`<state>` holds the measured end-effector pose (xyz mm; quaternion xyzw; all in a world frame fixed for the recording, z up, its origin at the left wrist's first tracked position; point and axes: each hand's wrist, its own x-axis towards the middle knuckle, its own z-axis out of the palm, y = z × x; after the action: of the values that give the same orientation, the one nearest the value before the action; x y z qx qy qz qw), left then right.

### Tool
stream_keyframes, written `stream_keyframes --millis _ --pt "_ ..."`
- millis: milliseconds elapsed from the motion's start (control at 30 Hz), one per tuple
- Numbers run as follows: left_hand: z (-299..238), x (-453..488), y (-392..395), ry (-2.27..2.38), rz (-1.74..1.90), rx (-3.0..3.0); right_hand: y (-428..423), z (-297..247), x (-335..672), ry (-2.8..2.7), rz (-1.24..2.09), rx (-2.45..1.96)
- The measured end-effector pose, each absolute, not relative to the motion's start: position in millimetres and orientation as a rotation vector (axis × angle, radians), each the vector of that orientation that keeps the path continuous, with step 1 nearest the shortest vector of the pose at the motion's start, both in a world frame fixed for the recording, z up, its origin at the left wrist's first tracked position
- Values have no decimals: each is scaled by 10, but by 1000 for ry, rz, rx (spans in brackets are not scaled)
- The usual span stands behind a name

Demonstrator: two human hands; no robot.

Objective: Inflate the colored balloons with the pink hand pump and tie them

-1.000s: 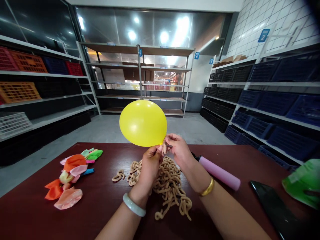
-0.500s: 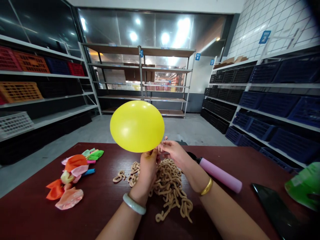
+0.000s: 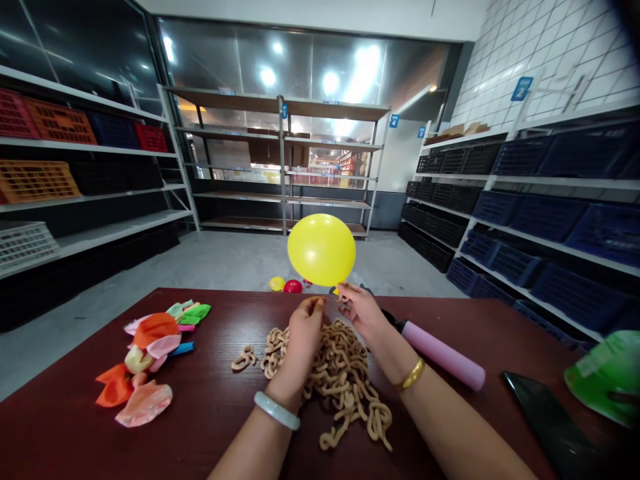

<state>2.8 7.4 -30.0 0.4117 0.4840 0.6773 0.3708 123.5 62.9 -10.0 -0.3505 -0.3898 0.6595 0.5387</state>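
An inflated yellow balloon (image 3: 321,250) appears just past my hands, over the far edge of the table; whether my fingers touch it I cannot tell. My left hand (image 3: 306,330) is closed, thumb and fingertips together, above a heap of tan, cord-like loops (image 3: 345,380). Beside it, my right hand (image 3: 361,310) has its fingers curled together near the balloon's lower end. What either hand pinches, if anything, is too small to make out.
Uninflated balloons (image 3: 150,340) lie at the left of the dark red table (image 3: 210,413). A pink pump (image 3: 443,353), a black phone-like slab (image 3: 545,413) and a green package (image 3: 603,377) are at the right. On the floor beyond rest a red balloon (image 3: 293,286) and a small yellow balloon (image 3: 277,284).
The yellow balloon has moved away and to the right, and looks smaller. My left hand has come away from it. Balloons on the floor behind it now show.
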Motion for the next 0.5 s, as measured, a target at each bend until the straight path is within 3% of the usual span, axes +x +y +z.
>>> stream_keyframes --millis 333,500 --pt "-368 7 126 1177 1747 1024 1661 -45 1099 -950 1391 -1044" --pt "-354 10 99 1187 1814 987 1752 5 918 -1192 1395 -1095"
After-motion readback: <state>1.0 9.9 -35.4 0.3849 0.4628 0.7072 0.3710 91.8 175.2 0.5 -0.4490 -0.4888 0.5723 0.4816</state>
